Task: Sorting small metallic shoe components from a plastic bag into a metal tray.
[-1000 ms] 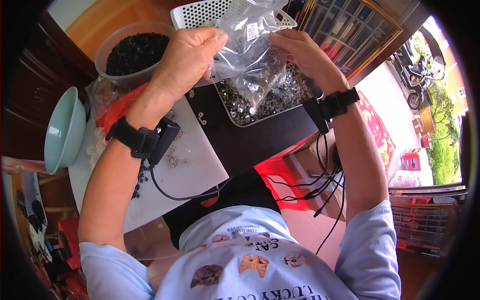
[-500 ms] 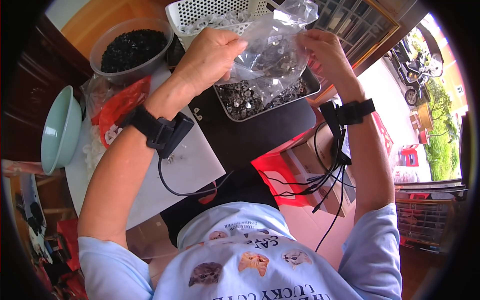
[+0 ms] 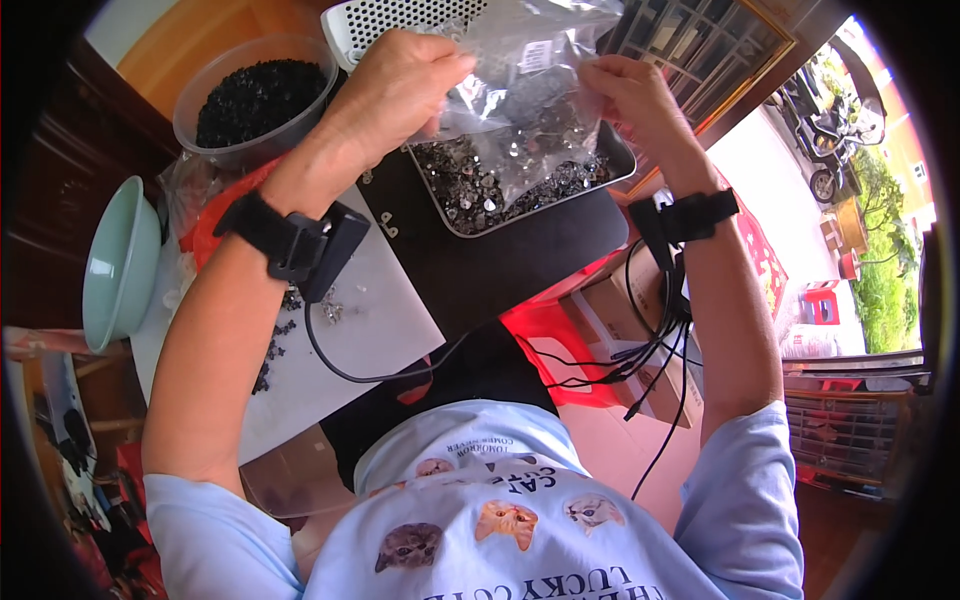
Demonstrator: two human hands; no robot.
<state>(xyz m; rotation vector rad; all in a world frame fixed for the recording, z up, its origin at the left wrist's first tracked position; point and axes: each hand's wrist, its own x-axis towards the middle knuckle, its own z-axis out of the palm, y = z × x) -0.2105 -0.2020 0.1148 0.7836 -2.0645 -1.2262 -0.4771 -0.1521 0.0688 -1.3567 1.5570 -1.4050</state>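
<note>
Between my hands hangs a clear plastic bag (image 3: pixel 530 95) with a white label, held up over a metal tray (image 3: pixel 492 232). My left hand (image 3: pixel 405 85) pinches the bag's left side. The fingers of my right hand (image 3: pixel 630 95) close on its right side. In the tray lie many small dark and shiny pieces (image 3: pixel 480 190), partly hidden behind the bag. Whether the bag holds pieces of its own is hard to tell, since the tray shows through it.
Left of the tray stands a clear tub (image 3: pixel 260 95) of black pieces. Behind is a white perforated basket (image 3: pixel 375 25). A pale green basin (image 3: pixel 122 265) leans at the far left. Small black parts (image 3: pixel 272 355) lie on the white board (image 3: pixel 375 310). Cables (image 3: pixel 660 330) hang by my right forearm.
Both hands have moved slightly up and left with the bag. My left forearm has shifted left, so black parts on the white board now show beside it.
</note>
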